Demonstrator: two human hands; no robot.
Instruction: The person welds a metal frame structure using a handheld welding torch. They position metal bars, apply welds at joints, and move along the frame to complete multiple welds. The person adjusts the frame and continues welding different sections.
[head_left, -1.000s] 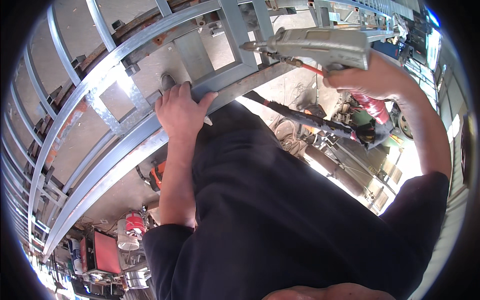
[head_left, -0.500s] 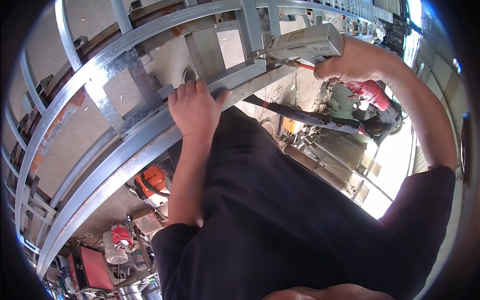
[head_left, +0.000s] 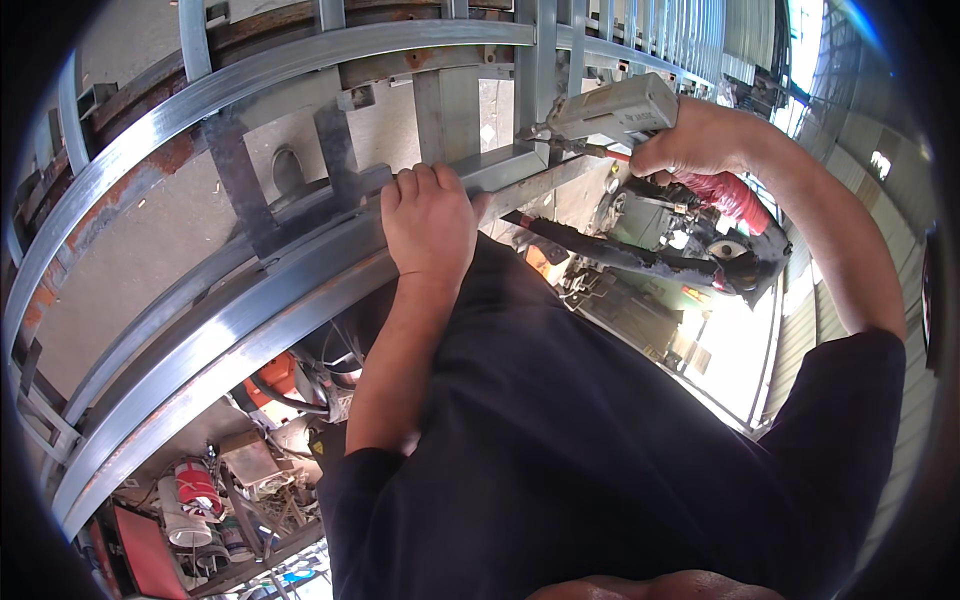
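Observation:
My right hand (head_left: 700, 140) is wrapped around a boxy grey welding gun (head_left: 618, 106), near its red trigger. The gun's metal nozzle points left and sits close to the corner of a steel frame, beside an upright tube (head_left: 537, 70). Whether the tip touches the steel, I cannot tell. My left hand (head_left: 430, 225) grips the long square steel tube (head_left: 290, 270) of the frame, fingers over its far side and thumb toward the corner. A red-wrapped cable (head_left: 732, 198) hangs below my right hand and joins a thick black sleeve (head_left: 620, 240).
A curved-looking galvanised rail (head_left: 290, 62) with upright bars runs across the far side. Under the frame at the left are an orange machine (head_left: 275, 388), a red-banded bucket (head_left: 198, 490) and a red panel (head_left: 147, 550). Corrugated sheeting (head_left: 840, 190) stands at the right.
The view has shifted, so the frame and both hands appear slightly lower. Both hands keep their grips, and the gun's nozzle stays by the same corner.

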